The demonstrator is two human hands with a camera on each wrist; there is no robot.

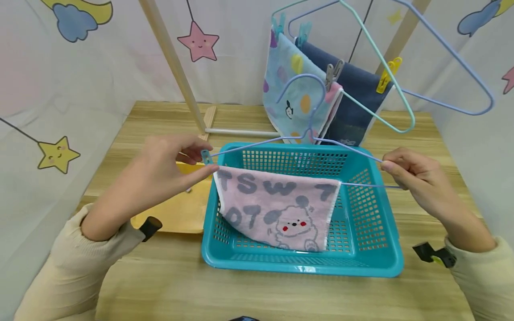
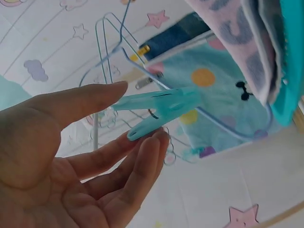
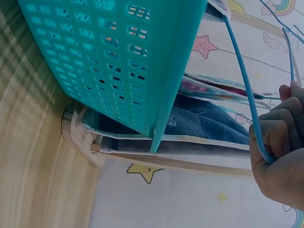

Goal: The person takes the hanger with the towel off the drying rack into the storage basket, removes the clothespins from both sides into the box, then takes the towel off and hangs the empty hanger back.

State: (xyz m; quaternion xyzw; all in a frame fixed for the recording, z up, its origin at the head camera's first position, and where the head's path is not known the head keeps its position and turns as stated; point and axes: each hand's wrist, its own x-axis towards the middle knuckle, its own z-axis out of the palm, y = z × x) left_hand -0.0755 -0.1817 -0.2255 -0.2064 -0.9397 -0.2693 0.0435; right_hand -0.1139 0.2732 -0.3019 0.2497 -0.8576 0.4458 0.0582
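Observation:
A small light-blue clothespin [image 1: 206, 156] is pinched between the thumb and fingers of my left hand [image 1: 160, 162]. In the left wrist view the clothespin [image 2: 159, 104] has its nose at the wire near the left corner of a lilac-blue hanger [image 1: 305, 76]. My right hand [image 1: 419, 174] holds the hanger's right corner, with fingers curled round the wire [image 3: 242, 69]. Over the hanger's lower bar hangs a pink towel [image 1: 277, 209] with grey lettering and a puppy, its left edge next to my left thumb. The towel hangs in front of and over a teal basket [image 1: 301, 269].
Behind the basket, a spotted light-blue towel [image 1: 295, 80] and a navy towel [image 1: 345, 111] hang from hangers with clothespins, including a yellow clothespin [image 1: 388, 76]. A wooden rack post [image 1: 172, 58] rises at back left. A yellow tray-like object [image 1: 176, 218] lies left of the basket.

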